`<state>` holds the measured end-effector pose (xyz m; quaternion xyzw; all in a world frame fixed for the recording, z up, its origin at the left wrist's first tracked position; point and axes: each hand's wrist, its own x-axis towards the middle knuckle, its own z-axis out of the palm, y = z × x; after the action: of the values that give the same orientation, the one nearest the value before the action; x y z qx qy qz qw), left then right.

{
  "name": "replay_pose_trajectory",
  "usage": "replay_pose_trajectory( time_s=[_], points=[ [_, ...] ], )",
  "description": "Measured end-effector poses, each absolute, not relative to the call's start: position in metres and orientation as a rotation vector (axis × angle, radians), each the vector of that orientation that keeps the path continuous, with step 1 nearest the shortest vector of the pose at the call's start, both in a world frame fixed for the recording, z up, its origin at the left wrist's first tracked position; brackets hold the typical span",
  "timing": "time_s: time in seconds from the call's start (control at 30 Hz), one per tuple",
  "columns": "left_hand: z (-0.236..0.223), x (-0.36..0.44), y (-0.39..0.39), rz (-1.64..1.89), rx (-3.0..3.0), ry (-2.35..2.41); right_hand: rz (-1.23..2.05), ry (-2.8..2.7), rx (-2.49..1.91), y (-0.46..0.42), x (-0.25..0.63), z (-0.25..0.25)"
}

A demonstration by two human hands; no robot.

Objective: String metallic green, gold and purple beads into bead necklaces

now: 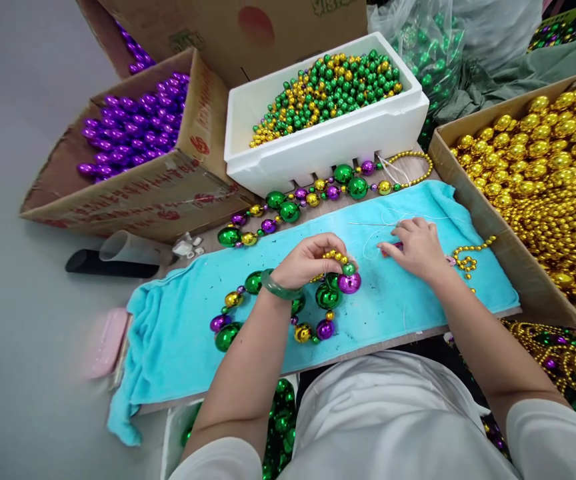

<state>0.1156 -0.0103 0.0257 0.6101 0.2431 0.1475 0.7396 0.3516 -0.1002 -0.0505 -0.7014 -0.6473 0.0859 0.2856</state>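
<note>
My left hand [315, 260], with a green bangle at the wrist, pinches a bead necklace [349, 283] by a run of small gold beads. Large green, purple and gold beads of this strand lie in a loop on the turquoise towel [178, 360], passing partly behind my left wrist. To the right, my right hand [418, 248] rests low over the towel, fingers curled and thumb out, around a small red and purple thing [385, 253] mostly hidden beneath it. A thin needle [363, 224] and loose white thread [368, 248] lie close to that hand.
Along the towel's back edge lies another bead necklace [289, 211]. Behind it stands a white foam box [328, 143] of green and gold beads. Cardboard boxes hold purple beads [138, 127] at left and gold beads [548, 173] at right. A short gold strand [468, 250] lies near the right box.
</note>
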Motion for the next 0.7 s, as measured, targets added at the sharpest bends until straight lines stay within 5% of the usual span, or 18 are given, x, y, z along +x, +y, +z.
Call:
replay_pose_trajectory(
  time_s=[0.23, 0.47, 0.7],
  points=[
    [0.043, 0.120, -0.022, 0.437, 1.590, 0.701, 0.741, -1.683, -1.300, -0.107, 0.292, 0.009],
    [0.051, 0.067, -0.013, 0.115, 1.698, 0.859, 0.404, -1.610, -1.395, -0.091, 0.309, 0.051],
    [0.156, 0.054, -0.028, 0.421, 2.001, 0.817, 0.570, -1.906, -1.099, -0.078, 0.267, 0.117]
  ],
)
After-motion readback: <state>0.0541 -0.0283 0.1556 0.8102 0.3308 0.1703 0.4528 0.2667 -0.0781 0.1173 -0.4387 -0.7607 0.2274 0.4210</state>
